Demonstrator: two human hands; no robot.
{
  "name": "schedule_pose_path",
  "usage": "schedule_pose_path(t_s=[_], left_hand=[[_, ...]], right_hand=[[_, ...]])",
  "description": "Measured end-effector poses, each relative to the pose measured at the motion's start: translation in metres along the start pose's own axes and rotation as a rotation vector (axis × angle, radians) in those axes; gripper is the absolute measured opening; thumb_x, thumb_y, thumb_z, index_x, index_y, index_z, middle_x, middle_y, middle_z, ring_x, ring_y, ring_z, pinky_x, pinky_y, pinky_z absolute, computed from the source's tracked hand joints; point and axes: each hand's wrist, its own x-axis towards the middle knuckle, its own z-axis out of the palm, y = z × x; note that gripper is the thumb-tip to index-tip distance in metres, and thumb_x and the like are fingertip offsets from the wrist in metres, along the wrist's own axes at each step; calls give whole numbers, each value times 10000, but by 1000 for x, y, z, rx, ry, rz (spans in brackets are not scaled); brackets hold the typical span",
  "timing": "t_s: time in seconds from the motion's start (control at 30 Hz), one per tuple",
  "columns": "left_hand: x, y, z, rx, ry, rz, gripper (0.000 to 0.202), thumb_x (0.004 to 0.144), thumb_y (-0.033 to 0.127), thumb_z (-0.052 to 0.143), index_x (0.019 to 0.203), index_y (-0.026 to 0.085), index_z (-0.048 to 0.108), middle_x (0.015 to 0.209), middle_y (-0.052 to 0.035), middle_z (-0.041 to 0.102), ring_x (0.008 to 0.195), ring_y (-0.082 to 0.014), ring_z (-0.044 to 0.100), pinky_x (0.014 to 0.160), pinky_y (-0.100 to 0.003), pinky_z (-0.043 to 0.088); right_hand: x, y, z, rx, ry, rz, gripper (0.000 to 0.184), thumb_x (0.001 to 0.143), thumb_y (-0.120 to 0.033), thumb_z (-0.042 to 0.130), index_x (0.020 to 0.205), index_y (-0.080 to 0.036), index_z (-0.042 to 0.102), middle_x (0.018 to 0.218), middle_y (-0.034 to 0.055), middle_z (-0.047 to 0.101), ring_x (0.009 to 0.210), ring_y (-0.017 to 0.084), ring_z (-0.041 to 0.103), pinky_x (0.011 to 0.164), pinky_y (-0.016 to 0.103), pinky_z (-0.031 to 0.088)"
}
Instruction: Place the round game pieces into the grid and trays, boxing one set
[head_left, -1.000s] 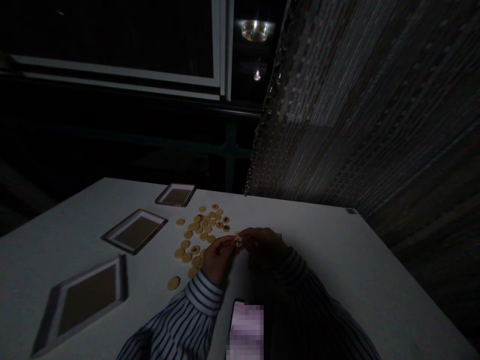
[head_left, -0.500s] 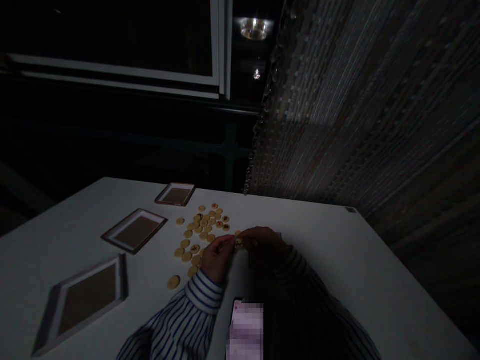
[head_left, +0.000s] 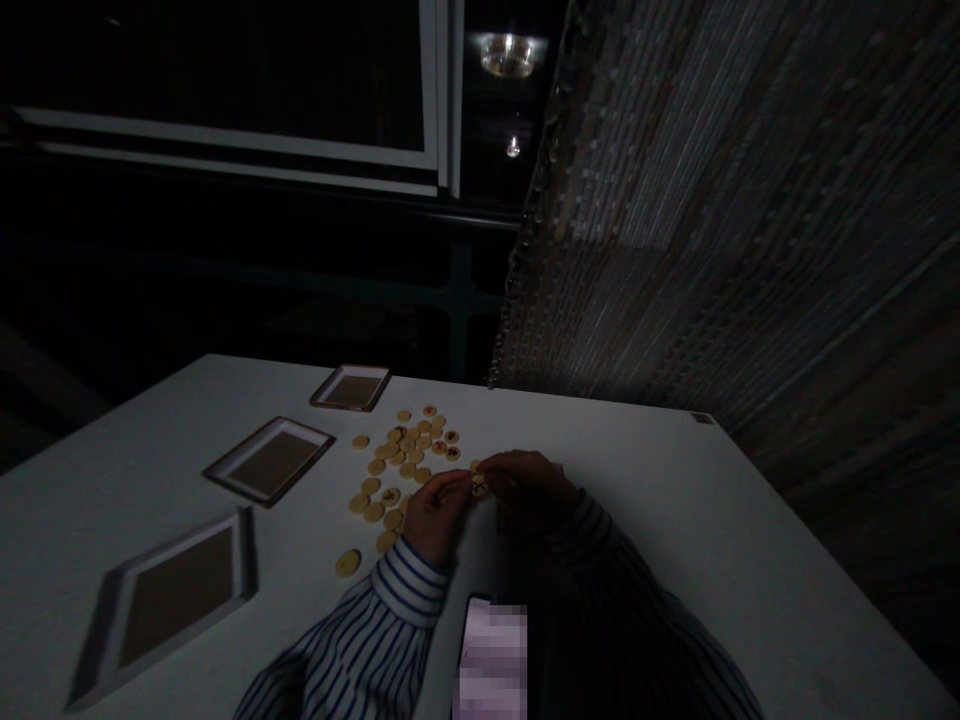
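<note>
Both hands meet over the white table (head_left: 675,520) and pinch one round pale disc (head_left: 478,485) with a dark mark on its face. My left hand (head_left: 435,515) holds its left edge with curled fingers. My right hand (head_left: 529,487), in shadow, holds the right edge. Several similar pale discs (head_left: 409,455) lie scattered on the table just left of and beyond the hands; some show red or dark marks.
Three shallow rectangular trays with brown insides lie in a row at the left: near (head_left: 169,595), middle (head_left: 270,465) and far (head_left: 352,388). A phone (head_left: 491,660) hangs near my chest. A beaded curtain (head_left: 712,220) hangs at the right; dark windows lie behind.
The disc has turned a little between my fingers, and its dark mark faces me more squarely. The hands stay in the same spot.
</note>
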Motion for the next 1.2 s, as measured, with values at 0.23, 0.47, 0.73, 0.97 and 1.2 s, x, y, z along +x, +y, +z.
schedule_pose_path(t_s=[0.23,0.47,0.73,0.97,1.2], left_hand=[[0,2,1,-12,47,12,235,504,290,690,681,139,658,584,-18,662,559,-130,601,546,-220,484],[0,-1,0,15,23,17,194,532,286,685,686,170,661,629,-37,681,614,-155,628,585,-241,503],[2,-8,-3,8,-23,39,243,562,318,686,741,156,665,697,-61,693,657,-168,636,634,-271,512],[3,-8,-2,-24,-29,19,269,564,319,695,768,145,669,740,-67,700,706,-176,642,681,-283,512],[4,-8,-3,-69,-17,-25,328,531,348,713,773,131,665,713,-56,697,664,-167,639,648,-268,504]], right_hand=[[-1,0,-1,3,-14,17,261,792,-229,444,978,-205,625,920,36,678,829,165,622,750,268,459],[-1,0,0,13,0,40,258,791,-232,447,981,-191,617,886,39,680,778,151,628,705,247,464],[0,3,1,-21,4,42,233,791,-234,463,961,-203,619,856,30,677,760,143,621,691,240,455],[3,2,3,-113,-26,-68,227,815,-218,446,968,-190,612,932,57,662,838,162,592,755,278,430],[1,2,1,-109,-32,-197,226,797,-257,500,987,-175,589,916,66,647,864,171,557,776,291,400]])
